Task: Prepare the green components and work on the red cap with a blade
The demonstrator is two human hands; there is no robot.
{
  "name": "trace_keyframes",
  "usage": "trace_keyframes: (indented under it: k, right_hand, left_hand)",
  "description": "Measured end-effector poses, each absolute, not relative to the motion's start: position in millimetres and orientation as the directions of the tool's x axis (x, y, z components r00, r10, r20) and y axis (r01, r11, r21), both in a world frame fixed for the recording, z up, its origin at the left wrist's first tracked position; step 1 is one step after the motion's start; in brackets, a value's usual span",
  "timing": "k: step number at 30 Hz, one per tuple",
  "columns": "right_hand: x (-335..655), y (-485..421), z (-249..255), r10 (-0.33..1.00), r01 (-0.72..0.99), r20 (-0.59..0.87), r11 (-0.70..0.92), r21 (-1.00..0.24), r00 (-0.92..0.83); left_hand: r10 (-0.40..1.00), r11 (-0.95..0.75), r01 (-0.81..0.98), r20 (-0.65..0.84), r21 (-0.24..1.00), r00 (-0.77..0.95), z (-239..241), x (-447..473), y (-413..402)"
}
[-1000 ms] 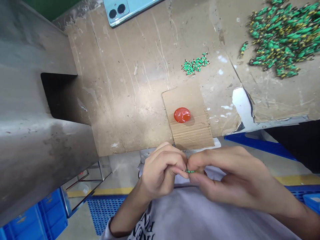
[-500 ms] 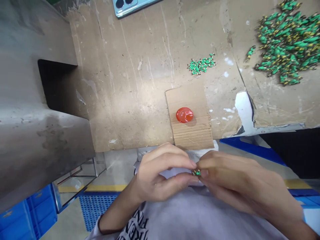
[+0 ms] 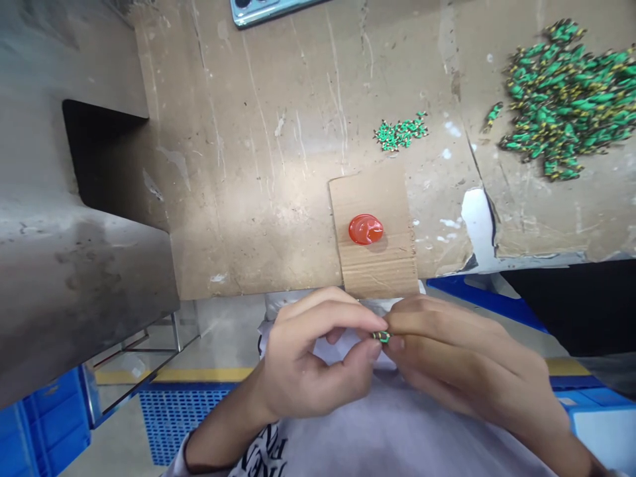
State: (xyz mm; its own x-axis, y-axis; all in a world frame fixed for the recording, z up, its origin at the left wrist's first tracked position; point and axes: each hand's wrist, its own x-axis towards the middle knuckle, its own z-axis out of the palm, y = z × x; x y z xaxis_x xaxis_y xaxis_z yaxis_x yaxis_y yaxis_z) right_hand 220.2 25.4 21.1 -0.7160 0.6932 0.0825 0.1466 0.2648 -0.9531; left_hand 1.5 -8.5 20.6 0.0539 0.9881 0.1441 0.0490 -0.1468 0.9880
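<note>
Just off the table's front edge, my left hand [image 3: 318, 361] and my right hand [image 3: 462, 354] meet at their fingertips. Between them is a tiny green, black and yellow figure [image 3: 381, 336], pinched by thumb and forefinger of both hands. Its far details are partly covered by the fingers. Beyond the hands, a small red dish [image 3: 366, 229] with a glossy surface rests on a piece of cardboard [image 3: 377, 275]. Farther back lies a small cluster of green pieces [image 3: 400, 132]. At the right is a large heap of similar green and yellow figures [image 3: 571, 99], with one single figure [image 3: 493, 115] beside it.
A phone [image 3: 268, 9] lies at the table's far edge. On the left stands a metal housing [image 3: 114, 265] with a dark opening. The worn tabletop [image 3: 248, 218] has a torn front edge at right. Blue crates [image 3: 54, 424] and a blue basket [image 3: 173, 417] are below.
The small figure has turned between my fingertips, showing more of its dark side. Both hands have shifted slightly left, and the left thumb has drawn back a little. The view has moved slightly.
</note>
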Motion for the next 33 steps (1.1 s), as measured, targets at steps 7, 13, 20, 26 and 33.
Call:
trace_keyframes:
  k: [7, 13, 20, 26, 33]
  right_hand:
    - [211, 33, 17, 0.69, 0.151, 0.217, 0.431, -0.89, -0.69]
    - [213, 32, 15, 0.696, 0.173, 0.207, 0.433, -0.885, -0.688]
    - [202, 32, 2, 0.745, 0.244, 0.341, 0.553, -0.797, -0.573]
    - [219, 68, 11, 0.735, 0.393, 0.437, 0.659, -0.641, -0.519]
    - [292, 173, 7, 0.761, 0.848, 0.604, 0.465, -0.254, -0.236]
  left_hand:
    - [0.994, 0.109, -0.027, -0.108, 0.994, 0.022, 25, 5, -10]
    - [0.974, 0.224, -0.049, -0.222, 0.973, 0.037, 26, 7, -5]
    - [0.986, 0.165, -0.045, -0.166, 0.985, -0.027, 12, 13, 6]
    - [0.971, 0.216, -0.357, -0.239, 0.909, -0.022, 6, 13, 13]
    - [0.892, 0.33, -0.744, -0.45, 0.582, 0.044, 20, -20, 7]
